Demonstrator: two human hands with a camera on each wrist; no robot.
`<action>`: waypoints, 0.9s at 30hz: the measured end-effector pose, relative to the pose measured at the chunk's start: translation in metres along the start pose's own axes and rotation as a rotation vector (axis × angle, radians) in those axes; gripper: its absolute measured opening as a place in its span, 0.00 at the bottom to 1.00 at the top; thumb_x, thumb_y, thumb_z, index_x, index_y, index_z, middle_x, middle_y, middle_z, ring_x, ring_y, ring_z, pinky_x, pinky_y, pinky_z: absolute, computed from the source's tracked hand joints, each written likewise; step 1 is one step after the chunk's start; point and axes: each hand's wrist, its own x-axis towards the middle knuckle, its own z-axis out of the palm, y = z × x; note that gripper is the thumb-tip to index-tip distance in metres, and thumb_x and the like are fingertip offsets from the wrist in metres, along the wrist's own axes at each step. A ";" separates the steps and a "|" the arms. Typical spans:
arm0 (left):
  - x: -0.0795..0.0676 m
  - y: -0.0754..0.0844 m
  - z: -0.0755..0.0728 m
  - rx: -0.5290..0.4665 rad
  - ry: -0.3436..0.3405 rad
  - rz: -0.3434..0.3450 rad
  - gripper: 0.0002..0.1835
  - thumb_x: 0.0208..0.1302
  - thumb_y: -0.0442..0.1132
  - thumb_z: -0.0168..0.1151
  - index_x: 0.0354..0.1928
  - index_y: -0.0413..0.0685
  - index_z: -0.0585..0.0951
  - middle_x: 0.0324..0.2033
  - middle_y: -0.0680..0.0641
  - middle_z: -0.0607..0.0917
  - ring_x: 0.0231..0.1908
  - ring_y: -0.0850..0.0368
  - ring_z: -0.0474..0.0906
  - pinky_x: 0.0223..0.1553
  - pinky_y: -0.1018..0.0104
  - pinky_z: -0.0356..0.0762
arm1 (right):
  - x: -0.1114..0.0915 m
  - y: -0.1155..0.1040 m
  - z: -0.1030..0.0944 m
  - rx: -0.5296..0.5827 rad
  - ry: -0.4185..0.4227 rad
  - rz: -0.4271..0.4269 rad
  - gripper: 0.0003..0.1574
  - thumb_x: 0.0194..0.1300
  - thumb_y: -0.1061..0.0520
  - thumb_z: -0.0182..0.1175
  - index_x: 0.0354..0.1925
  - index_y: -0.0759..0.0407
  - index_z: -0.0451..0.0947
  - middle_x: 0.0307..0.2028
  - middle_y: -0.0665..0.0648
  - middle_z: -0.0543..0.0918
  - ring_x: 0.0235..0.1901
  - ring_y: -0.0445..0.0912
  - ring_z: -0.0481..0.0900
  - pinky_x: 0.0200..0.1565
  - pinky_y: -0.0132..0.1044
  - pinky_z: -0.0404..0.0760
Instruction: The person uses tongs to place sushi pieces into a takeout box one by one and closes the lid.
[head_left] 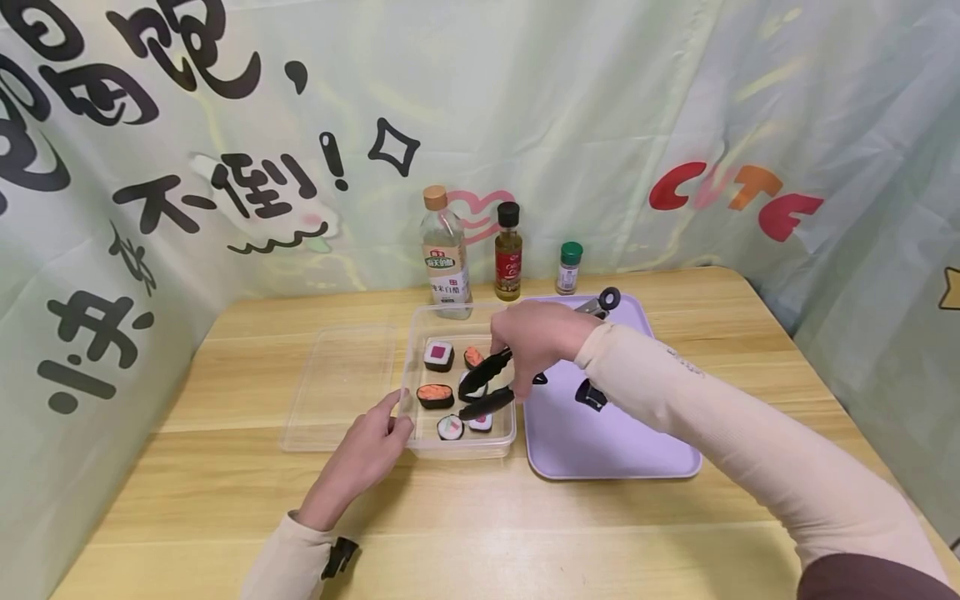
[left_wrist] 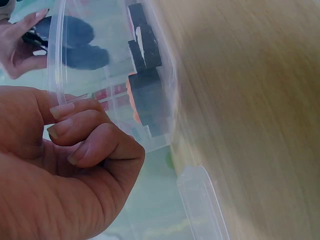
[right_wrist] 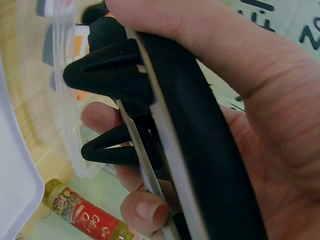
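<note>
My right hand (head_left: 542,337) grips black-and-metal tongs (head_left: 487,408) over a clear plastic box (head_left: 457,450). Their spread black tips reach down around a sushi piece (head_left: 474,388), which they partly cover. Several other pieces stand in the box, among them an orange-topped sushi (head_left: 435,395) and a round roll (head_left: 450,427). From the right wrist side, the tongs' arms (right_wrist: 195,125) lie between thumb and fingers. My left hand (head_left: 367,446) holds the box's left wall, index finger and thumb at its edge; in the left wrist view its other fingers (left_wrist: 95,145) are curled.
Left of the box lies a clear lid (head_left: 337,387). A lilac tray (head_left: 615,442) is on the right, under my right forearm. Behind stand a vinegar bottle (head_left: 445,258), an olive oil bottle (head_left: 508,258) and a green-capped jar (head_left: 569,271), near the curtain (head_left: 570,108).
</note>
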 end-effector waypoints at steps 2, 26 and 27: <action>0.000 0.000 0.000 -0.001 -0.001 0.000 0.30 0.74 0.38 0.46 0.76 0.38 0.62 0.13 0.55 0.64 0.14 0.61 0.56 0.17 0.69 0.55 | -0.006 0.004 0.001 0.019 0.022 -0.033 0.27 0.43 0.51 0.82 0.45 0.52 0.90 0.28 0.44 0.85 0.27 0.42 0.77 0.30 0.37 0.77; 0.000 0.000 0.000 0.011 0.001 0.000 0.30 0.75 0.39 0.46 0.76 0.37 0.62 0.14 0.55 0.63 0.15 0.61 0.55 0.19 0.68 0.56 | -0.096 0.109 0.059 0.460 0.430 0.247 0.55 0.42 0.40 0.82 0.63 0.67 0.78 0.47 0.62 0.87 0.28 0.48 0.67 0.32 0.42 0.68; 0.000 0.000 0.000 0.011 0.000 0.000 0.30 0.75 0.38 0.46 0.76 0.37 0.62 0.14 0.55 0.63 0.15 0.60 0.55 0.19 0.68 0.56 | -0.098 0.113 0.062 0.466 0.442 0.268 0.56 0.42 0.39 0.82 0.64 0.67 0.77 0.49 0.64 0.85 0.30 0.49 0.69 0.33 0.42 0.69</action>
